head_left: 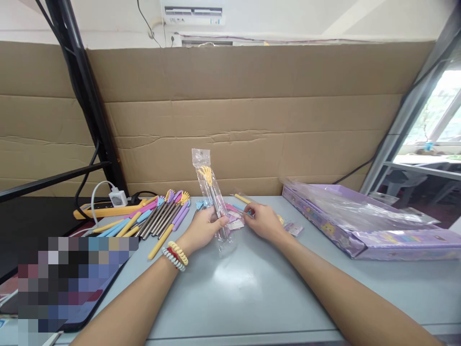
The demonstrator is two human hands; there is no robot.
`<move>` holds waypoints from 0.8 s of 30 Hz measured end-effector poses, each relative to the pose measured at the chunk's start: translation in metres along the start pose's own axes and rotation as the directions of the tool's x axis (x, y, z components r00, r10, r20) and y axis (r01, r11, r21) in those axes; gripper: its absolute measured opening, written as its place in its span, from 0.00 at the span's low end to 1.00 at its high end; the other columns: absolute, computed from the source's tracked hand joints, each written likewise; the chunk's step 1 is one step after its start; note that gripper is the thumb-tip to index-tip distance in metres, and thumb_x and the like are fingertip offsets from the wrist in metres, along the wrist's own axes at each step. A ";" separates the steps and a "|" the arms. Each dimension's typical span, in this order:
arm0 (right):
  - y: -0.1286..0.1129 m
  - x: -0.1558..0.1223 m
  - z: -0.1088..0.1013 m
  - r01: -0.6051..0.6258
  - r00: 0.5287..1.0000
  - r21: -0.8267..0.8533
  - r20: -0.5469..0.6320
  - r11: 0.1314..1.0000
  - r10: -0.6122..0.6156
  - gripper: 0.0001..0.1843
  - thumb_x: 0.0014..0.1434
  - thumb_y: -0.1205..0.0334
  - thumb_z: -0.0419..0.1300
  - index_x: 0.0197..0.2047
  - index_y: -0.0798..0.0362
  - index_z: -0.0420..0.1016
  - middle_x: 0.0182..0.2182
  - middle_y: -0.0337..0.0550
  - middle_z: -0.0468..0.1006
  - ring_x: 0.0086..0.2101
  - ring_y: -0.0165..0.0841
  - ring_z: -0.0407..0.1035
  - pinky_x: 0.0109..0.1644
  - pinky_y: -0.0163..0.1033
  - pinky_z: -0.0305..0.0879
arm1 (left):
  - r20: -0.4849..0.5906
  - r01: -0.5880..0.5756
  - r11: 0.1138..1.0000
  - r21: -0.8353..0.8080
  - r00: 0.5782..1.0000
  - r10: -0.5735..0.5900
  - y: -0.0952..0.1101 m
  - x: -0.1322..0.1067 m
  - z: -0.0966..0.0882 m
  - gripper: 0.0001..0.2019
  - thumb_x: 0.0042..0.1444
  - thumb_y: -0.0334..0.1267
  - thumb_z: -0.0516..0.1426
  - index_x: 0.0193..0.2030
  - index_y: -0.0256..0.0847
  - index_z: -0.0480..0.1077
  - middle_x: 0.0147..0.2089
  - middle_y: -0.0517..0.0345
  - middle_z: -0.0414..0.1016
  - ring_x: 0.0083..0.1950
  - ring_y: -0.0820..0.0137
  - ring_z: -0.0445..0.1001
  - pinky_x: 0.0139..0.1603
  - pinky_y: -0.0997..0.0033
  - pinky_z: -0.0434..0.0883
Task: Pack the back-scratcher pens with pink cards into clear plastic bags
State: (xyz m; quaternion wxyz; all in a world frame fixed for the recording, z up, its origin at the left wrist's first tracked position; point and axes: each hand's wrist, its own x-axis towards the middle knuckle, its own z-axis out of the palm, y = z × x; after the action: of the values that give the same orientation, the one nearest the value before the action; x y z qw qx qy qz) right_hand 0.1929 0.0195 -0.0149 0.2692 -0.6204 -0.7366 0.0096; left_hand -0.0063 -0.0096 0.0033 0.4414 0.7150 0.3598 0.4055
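While the clear plastic sleeve (pixel 216 198) is gripped near its lower part by the left hand (pixel 209 222), it is kept raised and tilted above the grey table (pixel 234 288), in front of the person. By the right hand (pixel 262 221), the fingertips are brought together beside some pink-printed cards (pixel 236 223); whether anything is pinched there cannot be told. The film could be creased or split if it is squeezed too hard against the rods inside, and the contents could slide if the hold is loosened. The cards could be scattered if they are brushed by the right wrist.

The sleeve is glossy, thin and wrinkled, and by it a yellow hand-shaped head (pixel 206 174) with splayed fingers is enclosed. To the left, slim metallic rods (pixel 154 222) and smooth coloured handles are heaped. To the right, loose shiny film (pixel 353 206) is contained in a shallow purple printed box (pixel 320 230).
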 end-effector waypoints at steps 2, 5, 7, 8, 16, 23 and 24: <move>0.000 0.000 0.000 -0.003 1.000 0.013 -0.012 1.000 0.003 0.10 0.53 0.58 0.53 0.35 0.50 0.73 0.27 0.40 0.75 0.28 0.32 0.66 0.31 0.34 0.54 | -0.002 -0.001 1.000 0.001 1.000 0.001 0.000 0.000 0.000 0.20 0.53 0.44 0.56 0.50 0.36 0.66 0.39 0.51 0.76 0.35 0.67 0.73 0.34 0.67 0.70; 0.000 0.000 0.000 -0.012 0.999 0.035 -0.031 0.999 0.013 0.10 0.52 0.60 0.53 0.37 0.51 0.73 0.26 0.39 0.75 0.27 0.31 0.66 0.31 0.34 0.54 | -0.010 -0.002 1.000 0.012 1.000 0.002 0.000 0.000 0.000 0.20 0.53 0.44 0.56 0.51 0.36 0.66 0.42 0.50 0.76 0.38 0.65 0.74 0.38 0.65 0.71; -0.001 0.000 -0.001 -0.011 0.999 0.047 -0.046 0.999 0.013 0.10 0.51 0.61 0.53 0.35 0.51 0.72 0.24 0.39 0.74 0.26 0.31 0.65 0.30 0.33 0.54 | -0.008 -0.031 0.999 0.024 0.999 0.031 -0.002 0.000 0.000 0.19 0.53 0.43 0.56 0.50 0.36 0.67 0.44 0.49 0.75 0.42 0.64 0.73 0.43 0.64 0.70; -0.001 0.000 -0.001 -0.006 0.999 0.051 -0.054 0.999 0.008 0.10 0.51 0.61 0.52 0.35 0.51 0.72 0.24 0.39 0.74 0.26 0.31 0.65 0.30 0.33 0.54 | -0.007 -0.051 0.998 0.030 0.999 0.051 -0.002 0.000 0.000 0.18 0.53 0.43 0.56 0.49 0.36 0.67 0.45 0.49 0.75 0.44 0.64 0.73 0.46 0.63 0.70; -0.001 0.001 0.000 -0.011 1.000 0.031 -0.016 0.999 0.011 0.16 0.53 0.60 0.50 0.42 0.54 0.74 0.32 0.45 0.77 0.32 0.34 0.68 0.34 0.35 0.56 | -0.008 -0.065 0.994 0.083 0.998 0.066 -0.007 0.000 -0.002 0.18 0.53 0.45 0.55 0.47 0.36 0.68 0.43 0.49 0.75 0.42 0.64 0.73 0.45 0.63 0.69; 0.000 0.001 0.003 0.013 0.996 -0.009 0.087 1.000 -0.012 0.16 0.54 0.58 0.52 0.43 0.52 0.74 0.32 0.45 0.77 0.32 0.36 0.69 0.32 0.36 0.55 | 0.005 -0.007 0.995 0.104 1.000 0.006 -0.002 -0.002 -0.001 0.19 0.54 0.46 0.54 0.48 0.35 0.67 0.38 0.50 0.76 0.35 0.65 0.73 0.36 0.66 0.69; 0.000 0.001 0.003 0.007 0.997 -0.005 0.083 1.000 -0.007 0.16 0.54 0.59 0.52 0.43 0.52 0.74 0.33 0.46 0.77 0.33 0.36 0.69 0.32 0.36 0.56 | 0.006 -0.005 0.995 0.103 1.000 0.004 -0.001 -0.002 -0.001 0.20 0.54 0.46 0.54 0.48 0.35 0.67 0.38 0.51 0.76 0.35 0.65 0.73 0.35 0.67 0.69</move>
State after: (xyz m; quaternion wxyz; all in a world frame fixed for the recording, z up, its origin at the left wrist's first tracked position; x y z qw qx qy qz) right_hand 0.1921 0.0218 -0.0167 0.2371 -0.6175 -0.7493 0.0325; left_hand -0.0082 -0.0108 0.0020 0.4039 0.7390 0.3774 0.3852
